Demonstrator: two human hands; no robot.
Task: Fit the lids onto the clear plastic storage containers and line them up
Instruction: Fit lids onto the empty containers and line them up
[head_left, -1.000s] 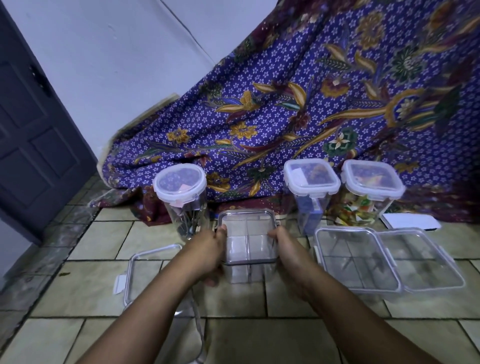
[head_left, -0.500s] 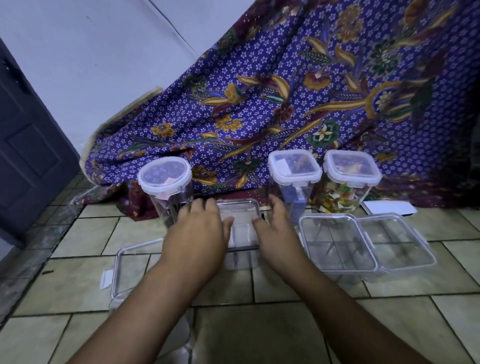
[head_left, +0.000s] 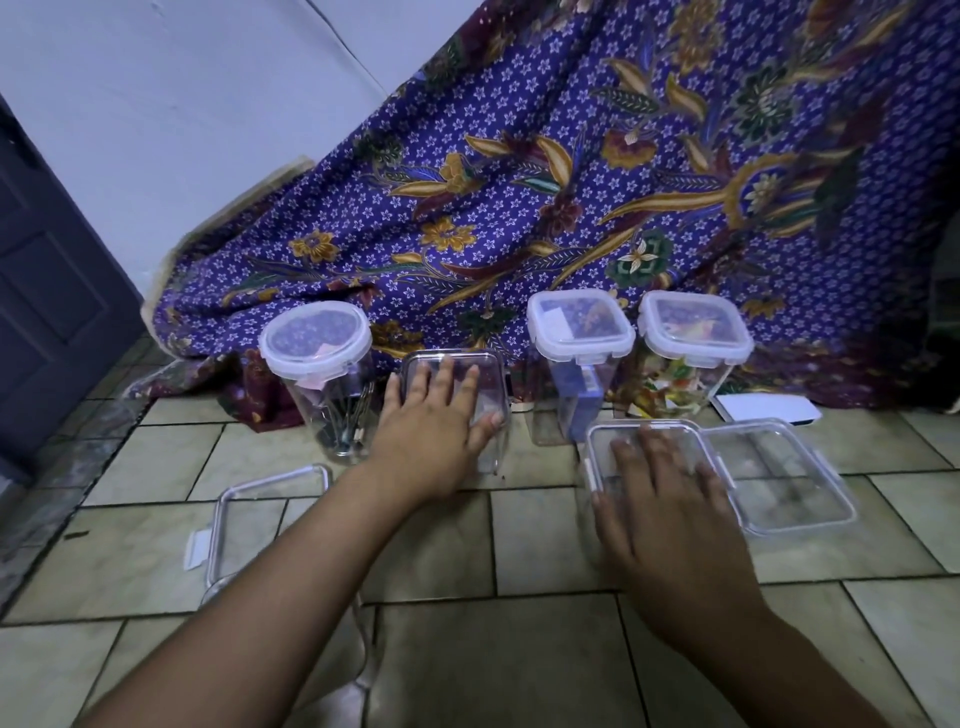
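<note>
On a tiled floor, a person's left hand lies flat, fingers spread, on top of a clear square container — palm down on its lid, gripping nothing. The container stands in a row at the foot of a purple floral cloth, between a round clear jar with a white-rimmed lid on its left and 2 tall square containers with white-rimmed lids on its right: a bluish one and, just beside it, one showing colourful contents.

The right hand also lies open and flat, fingers spread, on the clear lid of a low rectangular container nearer the camera, in front of the 2 tall ones. Touching that container's right edge is a second clear rectangular piece; whether it is a lid or a box cannot be told.

To the left, near the left forearm, a loose clear lid with a white clip lies flat on the tiles — well apart from the row. A white flat object rests at the cloth's hem behind the rectangular pieces. A dark door fills the left edge, beside a pale wall.
</note>
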